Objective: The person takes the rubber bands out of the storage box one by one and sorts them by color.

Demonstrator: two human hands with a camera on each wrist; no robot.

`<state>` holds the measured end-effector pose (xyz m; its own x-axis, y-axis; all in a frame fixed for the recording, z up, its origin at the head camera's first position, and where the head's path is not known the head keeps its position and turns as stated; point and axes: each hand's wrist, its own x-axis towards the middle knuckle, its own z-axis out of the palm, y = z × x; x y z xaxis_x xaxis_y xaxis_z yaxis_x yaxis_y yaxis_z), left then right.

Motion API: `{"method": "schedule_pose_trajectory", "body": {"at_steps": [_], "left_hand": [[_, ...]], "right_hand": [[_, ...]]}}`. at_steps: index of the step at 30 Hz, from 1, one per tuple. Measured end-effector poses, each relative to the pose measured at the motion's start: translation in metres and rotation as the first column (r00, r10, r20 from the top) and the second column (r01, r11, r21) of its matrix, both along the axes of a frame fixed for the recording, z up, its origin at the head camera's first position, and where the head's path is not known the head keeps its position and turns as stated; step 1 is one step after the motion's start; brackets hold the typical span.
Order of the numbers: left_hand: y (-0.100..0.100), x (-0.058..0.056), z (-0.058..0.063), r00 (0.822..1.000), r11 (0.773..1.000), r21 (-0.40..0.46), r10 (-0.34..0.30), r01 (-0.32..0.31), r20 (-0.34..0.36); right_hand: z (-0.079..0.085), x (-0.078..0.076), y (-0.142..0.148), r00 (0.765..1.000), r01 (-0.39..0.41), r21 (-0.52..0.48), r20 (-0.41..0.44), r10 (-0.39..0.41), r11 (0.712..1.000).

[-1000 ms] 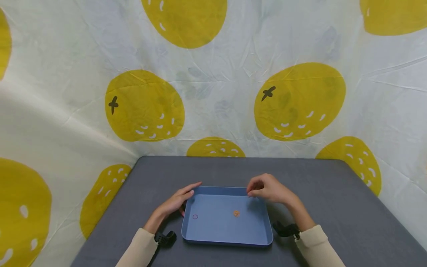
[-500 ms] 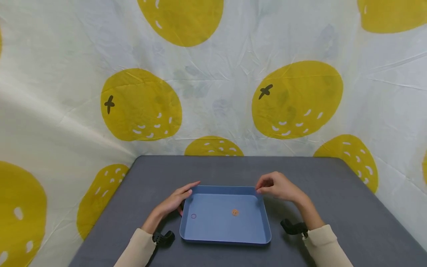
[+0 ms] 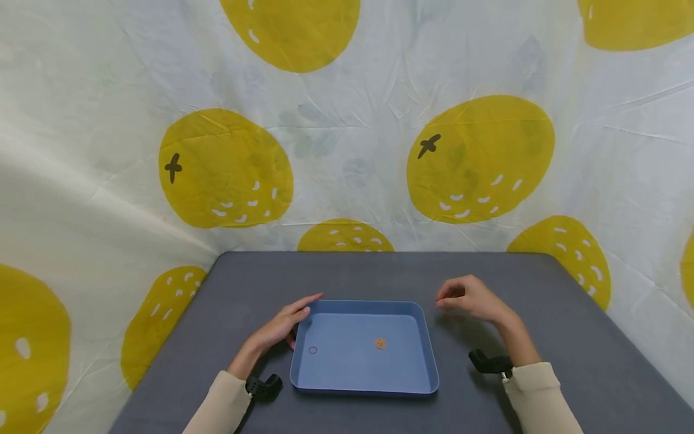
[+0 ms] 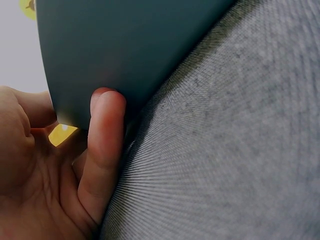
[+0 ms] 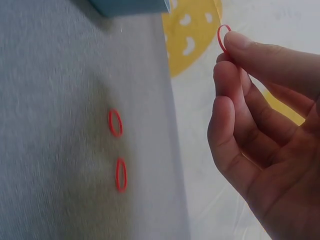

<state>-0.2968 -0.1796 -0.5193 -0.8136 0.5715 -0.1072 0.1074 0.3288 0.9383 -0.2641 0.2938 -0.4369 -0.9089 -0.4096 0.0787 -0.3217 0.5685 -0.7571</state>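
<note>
Between right fingers (image 5: 228, 79), red band (image 5: 219, 39)

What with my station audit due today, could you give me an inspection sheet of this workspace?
Surface: grey table, with a fine woven texture.
Job's things: blue tray holding a small reddish ring and an orange cluster, too small to make out; two red rings lie outside it.
Clutter: nothing seen.
Grips: left hand touches the tray's left side; right hand, right of the tray, pinches another red ring.
Cables: nothing seen.
Surroundings: white fabric with yellow shapes behind; black wrist devices worn.
</note>
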Motion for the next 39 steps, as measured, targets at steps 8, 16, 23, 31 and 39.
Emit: {"method": "schedule_pose_trajectory", "body": {"at_steps": [8, 16, 23, 31, 39], "left_hand": [[-0.001, 0.001, 0.004, 1.000, 1.000, -0.013, 0.012, -0.012, 0.008], [-0.001, 0.003, 0.006, 1.000, 1.000, -0.026, 0.013, -0.013, -0.011], [0.000, 0.001, 0.006, 1.000, 1.000, -0.019, 0.002, -0.002, -0.010], [-0.002, 0.001, 0.003, 1.000, 1.000, -0.014, -0.002, 0.002, -0.008], [-0.001, -0.001, 0.001, 1.000, 1.000, -0.014, 0.002, -0.002, -0.003]], "right_hand": [[-0.004, 0.000, 0.024, 0.997, 0.075, 0.016, -0.021, -0.075, 0.997], [-0.009, 0.003, 0.043, 0.991, 0.122, 0.085, 0.054, -0.126, 0.989], [-0.019, 0.005, 0.057, 0.986, 0.155, 0.133, 0.047, -0.162, 0.979], [-0.031, 0.006, 0.066, 0.978, 0.174, 0.161, 0.090, -0.190, 0.971], [-0.036, 0.005, 0.066, 0.972, 0.195, 0.183, 0.094, -0.214, 0.964]]}}
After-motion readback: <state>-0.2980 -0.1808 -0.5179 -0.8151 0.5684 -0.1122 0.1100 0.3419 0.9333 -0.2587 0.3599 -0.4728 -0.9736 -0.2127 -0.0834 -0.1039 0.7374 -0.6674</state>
